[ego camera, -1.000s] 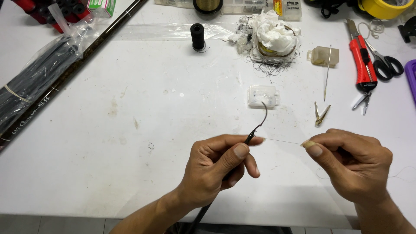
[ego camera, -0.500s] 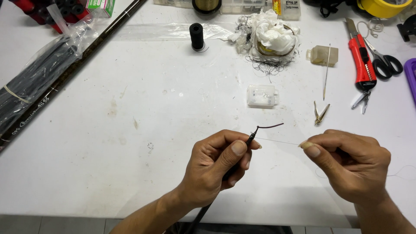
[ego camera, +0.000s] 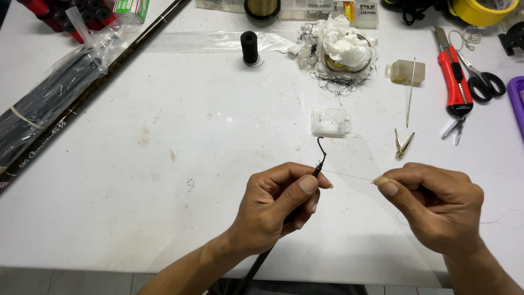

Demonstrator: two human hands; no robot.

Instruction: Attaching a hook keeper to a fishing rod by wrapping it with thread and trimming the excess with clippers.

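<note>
The left hand [ego camera: 281, 205] is closed on a thin black rod [ego camera: 261, 259], pinched between thumb and forefinger near its tip, where a small black wire guide [ego camera: 321, 150] curls upward. The rod runs down under the palm and off the near desk [ego camera: 136, 191] edge. The right hand [ego camera: 436, 205] is clenched, thumb and forefinger pinching a fine pale thread [ego camera: 352, 176] that stretches taut to the rod tip. Both hands hover over the near part of the desk. Just beyond the guide lies a small clear box [ego camera: 329, 121], and to its right a metal clip [ego camera: 403, 144] and a long needle [ego camera: 410, 93]. Farther right are a red cutter [ego camera: 452, 82] and scissors [ego camera: 483, 82]. Farther back stand a black spool [ego camera: 249, 47] and a wad of white tissue [ego camera: 344, 46] with tangled thread. At far left lies a bag of black rods [ego camera: 49, 101].
</note>
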